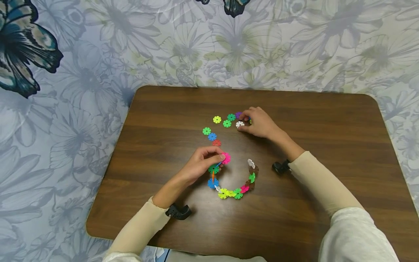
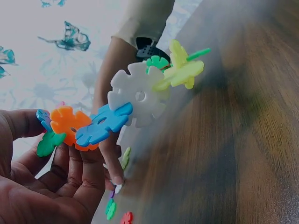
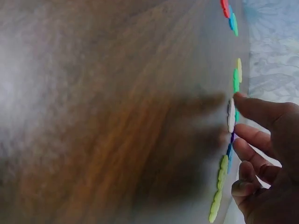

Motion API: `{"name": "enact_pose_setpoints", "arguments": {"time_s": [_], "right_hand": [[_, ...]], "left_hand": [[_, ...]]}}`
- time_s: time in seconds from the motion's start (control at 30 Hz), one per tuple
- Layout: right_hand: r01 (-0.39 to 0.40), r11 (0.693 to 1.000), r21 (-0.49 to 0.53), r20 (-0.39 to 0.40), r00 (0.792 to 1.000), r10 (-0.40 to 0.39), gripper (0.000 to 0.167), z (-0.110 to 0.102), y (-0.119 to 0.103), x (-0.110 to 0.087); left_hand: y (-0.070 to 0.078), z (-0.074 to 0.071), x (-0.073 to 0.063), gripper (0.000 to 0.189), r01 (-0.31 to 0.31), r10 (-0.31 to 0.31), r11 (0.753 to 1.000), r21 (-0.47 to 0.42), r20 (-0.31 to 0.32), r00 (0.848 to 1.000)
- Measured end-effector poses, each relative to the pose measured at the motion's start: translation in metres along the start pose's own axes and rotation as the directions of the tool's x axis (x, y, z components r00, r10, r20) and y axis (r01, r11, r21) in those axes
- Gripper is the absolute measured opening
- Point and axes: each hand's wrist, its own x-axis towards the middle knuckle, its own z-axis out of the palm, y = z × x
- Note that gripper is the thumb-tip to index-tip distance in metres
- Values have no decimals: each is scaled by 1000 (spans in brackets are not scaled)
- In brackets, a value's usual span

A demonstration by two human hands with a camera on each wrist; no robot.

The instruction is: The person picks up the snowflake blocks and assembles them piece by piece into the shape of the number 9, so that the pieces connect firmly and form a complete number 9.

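My left hand (image 1: 204,162) pinches the pink end disc (image 1: 226,158) of a curved chain of slotted plastic flower discs. Orange (image 2: 70,126), blue (image 2: 105,123), white (image 2: 138,94) and yellow (image 2: 182,70) discs of this chain show close up in the left wrist view. Its far end is a white disc (image 1: 251,163) above brown ones. At the back of the table, my right hand (image 1: 260,123) has its thumb and a finger at opposite edges of a loose white flower disc (image 3: 231,115). Purple (image 1: 238,115) and green (image 1: 231,117) discs lie beside its fingertips.
Loose discs lie on the brown table (image 1: 327,127): yellow (image 1: 217,119), another green (image 1: 227,123), and a row of green (image 1: 206,131), blue (image 1: 212,137) and red (image 1: 216,143). More yellow discs (image 3: 218,189) are near the right hand. Patterned fabric (image 1: 183,47) lies beyond the table edge.
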Motion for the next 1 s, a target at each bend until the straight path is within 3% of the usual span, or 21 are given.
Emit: {"name": "enact_pose_setpoints", "arguments": {"time_s": [0.13, 0.27, 0.43, 0.63, 0.83, 1.0], "right_hand": [[-1, 998, -61, 36, 999, 3, 38, 2, -4, 2], [32, 999, -40, 47, 998, -30, 34, 2, -7, 1], [60, 996, 62, 42, 997, -62, 25, 0, -8, -9], [106, 980, 167, 21, 994, -112, 13, -10, -16, -37], [157, 937, 311, -19, 987, -159, 12, -20, -33, -68], [233, 869, 437, -54, 971, -233, 11, -24, -46, -88]], "left_hand": [[1, 0, 0, 15, 3, -3, 1000, -6, 0, 1000], [1, 1, 1, 15, 7, -7, 1000, -12, -6, 1000], [1, 3, 3, 17, 20, -20, 1000, -24, 6, 1000], [1, 3, 5, 18, 29, -28, 999, -21, 17, 999], [1, 3, 10, 18, 17, -17, 1000, -18, 22, 1000], [3, 5, 16, 17, -1, 2, 1000, -18, 31, 1000]]}}
